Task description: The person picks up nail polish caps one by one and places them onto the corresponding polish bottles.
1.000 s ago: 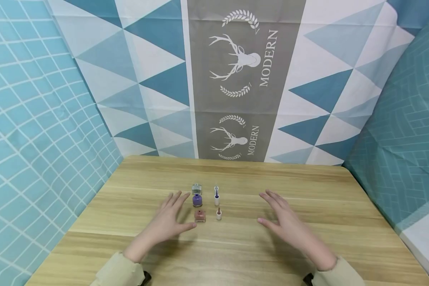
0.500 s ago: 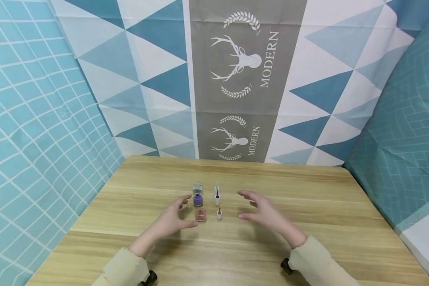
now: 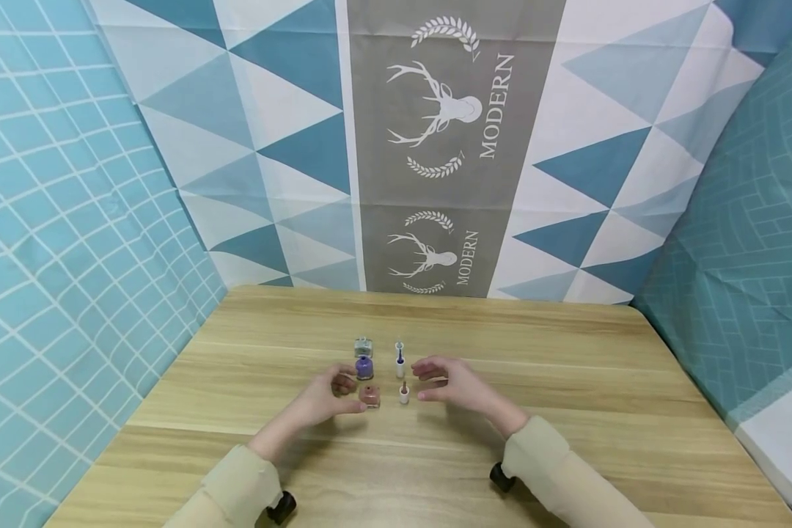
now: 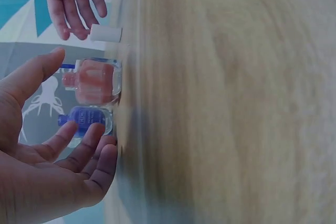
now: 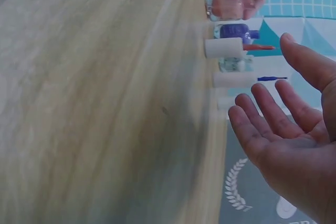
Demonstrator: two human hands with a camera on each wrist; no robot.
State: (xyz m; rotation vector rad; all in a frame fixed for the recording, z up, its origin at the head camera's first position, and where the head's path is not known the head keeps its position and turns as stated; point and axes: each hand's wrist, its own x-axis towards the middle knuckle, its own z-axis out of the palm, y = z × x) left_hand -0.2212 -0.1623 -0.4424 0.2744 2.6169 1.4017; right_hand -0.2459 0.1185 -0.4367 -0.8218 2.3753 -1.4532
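Note:
Three uncapped nail polish bottles stand in a column on the table: a clear bottle point(image 3: 364, 347) at the back, a purple bottle point(image 3: 364, 368) and a pink bottle point(image 3: 369, 397) in front. To their right stand their white brush caps, bristles up: the pink-brush cap point(image 3: 404, 394), the purple-brush cap point(image 3: 400, 367) and the back cap point(image 3: 399, 346). My left hand point(image 3: 330, 396) curves loosely beside the pink and purple bottles, thumb near the pink one, nothing held. My right hand point(image 3: 455, 383) hovers right of the caps, fingers relaxed and thumb apart, also holding nothing.
The wooden table point(image 3: 567, 381) reaches back to a patterned cloth wall point(image 3: 290, 147). Blue tiled cloth point(image 3: 72, 220) hangs at the left and teal cloth point(image 3: 752, 257) at the right. A white object point(image 3: 785, 440) stands beyond the right table edge.
My right hand has moved left, from well out on the right to close beside the caps. My left hand's fingers have curled in a little near the bottles. Bottles and caps stay put.

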